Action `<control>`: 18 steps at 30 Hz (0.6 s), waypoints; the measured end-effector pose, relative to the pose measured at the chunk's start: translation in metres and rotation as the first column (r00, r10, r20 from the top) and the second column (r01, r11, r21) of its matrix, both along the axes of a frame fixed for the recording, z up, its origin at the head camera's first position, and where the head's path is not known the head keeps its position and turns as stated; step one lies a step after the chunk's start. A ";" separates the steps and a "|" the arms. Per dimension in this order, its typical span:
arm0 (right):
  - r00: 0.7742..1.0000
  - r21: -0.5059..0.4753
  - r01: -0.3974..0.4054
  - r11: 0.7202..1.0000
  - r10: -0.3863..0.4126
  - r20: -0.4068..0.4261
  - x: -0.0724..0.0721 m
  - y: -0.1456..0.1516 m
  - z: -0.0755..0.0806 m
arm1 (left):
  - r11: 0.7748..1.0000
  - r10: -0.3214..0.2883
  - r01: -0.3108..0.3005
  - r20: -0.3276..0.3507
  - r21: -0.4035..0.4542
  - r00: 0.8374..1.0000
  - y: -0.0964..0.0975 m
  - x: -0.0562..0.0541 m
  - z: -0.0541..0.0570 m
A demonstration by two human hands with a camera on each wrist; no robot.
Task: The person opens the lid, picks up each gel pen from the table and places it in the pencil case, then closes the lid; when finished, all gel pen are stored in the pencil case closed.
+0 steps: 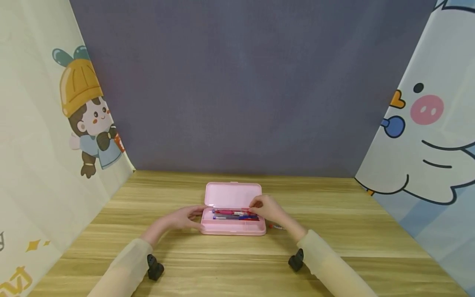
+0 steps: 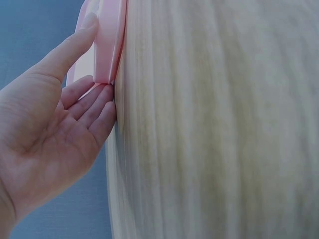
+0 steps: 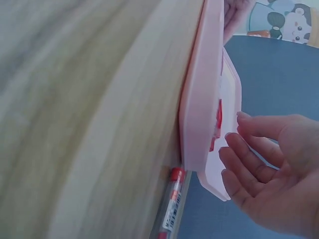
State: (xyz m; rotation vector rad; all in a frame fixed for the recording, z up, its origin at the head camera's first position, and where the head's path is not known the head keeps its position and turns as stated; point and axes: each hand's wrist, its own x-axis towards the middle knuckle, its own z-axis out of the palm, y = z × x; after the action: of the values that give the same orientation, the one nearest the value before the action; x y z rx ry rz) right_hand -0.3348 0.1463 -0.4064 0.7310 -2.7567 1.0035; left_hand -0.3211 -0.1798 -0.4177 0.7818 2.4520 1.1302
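A pink pencil case (image 1: 233,227) lies on the table with its lid (image 1: 233,194) raised at the back. Inside are several pens, among them a pink pen (image 1: 225,212) and one with a dark blue end (image 1: 249,216). My left hand (image 1: 182,218) touches the case's left end, thumb toward the front corner and fingers toward the back one. Over the right part of the case is my right hand (image 1: 268,208), fingers loosely bent. The right wrist view shows nothing between its thumb and fingers (image 3: 244,159); red pen parts (image 3: 218,119) show beside them.
A clear pen with a red end (image 3: 172,206) lies on the table just right of the case, partly hidden by my right arm in the head view. The wooden table (image 1: 215,268) meets a dark grey backdrop (image 1: 241,103) behind, with printed cartoon panels at both sides.
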 end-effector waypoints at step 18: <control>0.998 -0.101 -0.031 0.994 0.026 -0.054 0.019 0.037 0.012 | 0.999 -0.005 0.004 0.026 0.044 1.000 0.000 0.001 0.000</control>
State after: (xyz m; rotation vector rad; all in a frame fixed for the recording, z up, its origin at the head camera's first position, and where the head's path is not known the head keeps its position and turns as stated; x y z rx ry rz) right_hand -0.3157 0.1829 -0.3948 0.7722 -2.6356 1.1043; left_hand -0.3201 -0.1802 -0.4180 0.7804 2.4107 1.1894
